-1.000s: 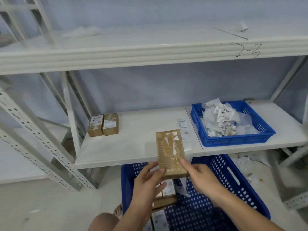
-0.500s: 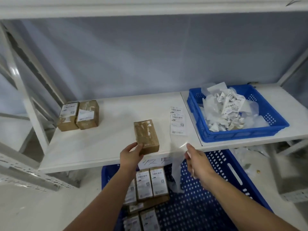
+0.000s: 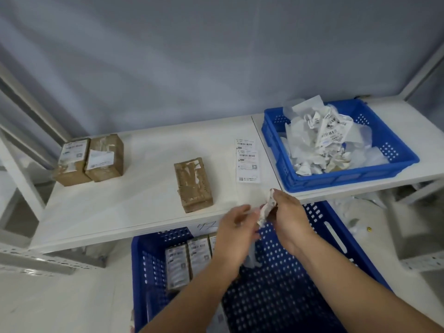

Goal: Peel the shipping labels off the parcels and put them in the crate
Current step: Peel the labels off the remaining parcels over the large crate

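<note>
Risks, left to right.
- Could mix up stock. Two labelled parcels (image 3: 89, 157) at the left rear corner of the shelf (image 3: 134, 212), touching side by side, not yet peeled. Peeled parcel (image 3: 193, 185) alone mid-shelf, close to the front edge.
- Could knock that one over the edge into the large crate (image 3: 288, 296) below, among the unpeeled parcels (image 3: 176, 267) there, with a careless sweep of the left hand (image 3: 236, 227).
- Left-hand grip blurred: cannot tell whether pinching or merely touching.
- Crumpled label (image 3: 265, 210) pinched in the curled fingers of the right hand (image 3: 286, 212), over the shelf's front edge and short of the small crate (image 3: 348, 175).
- Likely to cling to skin by its adhesive, and to fall into the large crate instead if shaken loose early.
- Could also drag the flat labels (image 3: 247, 162), lying just beside the small crate's left wall.

Room.
- Broad bare shelf between the two labelled parcels and the peeled parcel.
- Open run up and right from the hands to the small crate, with only its near wall to lift over.
- Heap of labels (image 3: 322, 140) already above the rim toward the back, so better to drop near the lower front right corner.
</note>
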